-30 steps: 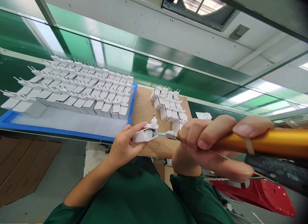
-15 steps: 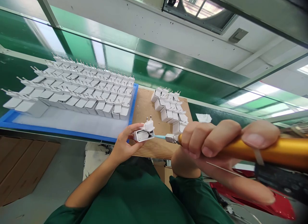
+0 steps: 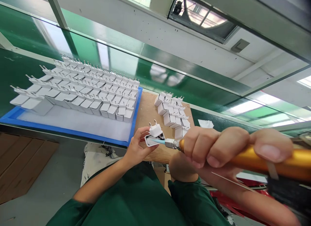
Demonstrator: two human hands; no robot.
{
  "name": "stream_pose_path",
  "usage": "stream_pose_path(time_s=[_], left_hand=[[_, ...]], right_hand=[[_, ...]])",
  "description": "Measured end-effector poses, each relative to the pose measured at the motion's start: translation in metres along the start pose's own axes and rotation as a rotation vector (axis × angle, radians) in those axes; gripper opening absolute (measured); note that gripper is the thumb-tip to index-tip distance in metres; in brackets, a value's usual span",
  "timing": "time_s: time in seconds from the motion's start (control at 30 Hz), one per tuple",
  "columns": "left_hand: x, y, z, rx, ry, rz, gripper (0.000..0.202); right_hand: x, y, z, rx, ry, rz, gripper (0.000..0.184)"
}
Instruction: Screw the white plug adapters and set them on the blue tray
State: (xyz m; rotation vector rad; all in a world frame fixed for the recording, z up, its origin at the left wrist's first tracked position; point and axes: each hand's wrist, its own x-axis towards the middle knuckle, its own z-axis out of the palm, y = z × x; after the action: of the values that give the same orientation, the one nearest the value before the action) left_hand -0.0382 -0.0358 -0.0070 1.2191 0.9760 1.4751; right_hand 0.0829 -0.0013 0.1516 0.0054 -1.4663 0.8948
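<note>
My left hand (image 3: 136,147) grips a white plug adapter housing (image 3: 148,141) whose open side faces up and toward me. A two-pin plug cap (image 3: 155,129) sits tilted at the top of that housing, pins upward. Wrapped around a gold-coloured dispensing gun (image 3: 252,159) is my right hand (image 3: 218,148), large and close to the camera. The gun's light-blue nozzle (image 3: 159,141) reaches into the housing's opening. Its very tip is hard to make out against the white inside.
A blue-rimmed tray (image 3: 132,129) on the left bears rows of white plug adapters (image 3: 97,90). More adapters (image 3: 170,111) stand on a wooden board (image 3: 145,106). White crumpled paper (image 3: 205,123) lies on the green bench behind my right hand. Brown cardboard (image 3: 24,164) is at lower left.
The adapter and my left hand have shifted right, closer to the gun, and the adapter has turned. The nozzle now reaches farther into the housing. The camera view has shifted slightly.
</note>
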Motion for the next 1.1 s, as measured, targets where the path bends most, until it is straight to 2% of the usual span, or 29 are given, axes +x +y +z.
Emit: stream_pose_path(time_s=[0.33,0.6,0.87,1.1], left_hand=[[0.003,0.004,0.016,0.005,0.052,0.086,0.050],[0.002,0.004,0.018,0.073,0.100,0.121,0.051],[0.006,-0.007,0.020,0.088,0.113,0.159,0.053],[0.007,-0.008,0.018,0.106,0.124,0.225,0.049]], right_hand=[[0.000,0.009,0.005,-0.015,0.091,-0.068,0.032],[0.006,0.007,0.009,-0.026,0.098,-0.071,0.028],[0.004,0.005,0.004,-0.150,0.046,-0.031,0.027],[0.004,0.003,0.001,-0.156,0.033,-0.030,0.028]])
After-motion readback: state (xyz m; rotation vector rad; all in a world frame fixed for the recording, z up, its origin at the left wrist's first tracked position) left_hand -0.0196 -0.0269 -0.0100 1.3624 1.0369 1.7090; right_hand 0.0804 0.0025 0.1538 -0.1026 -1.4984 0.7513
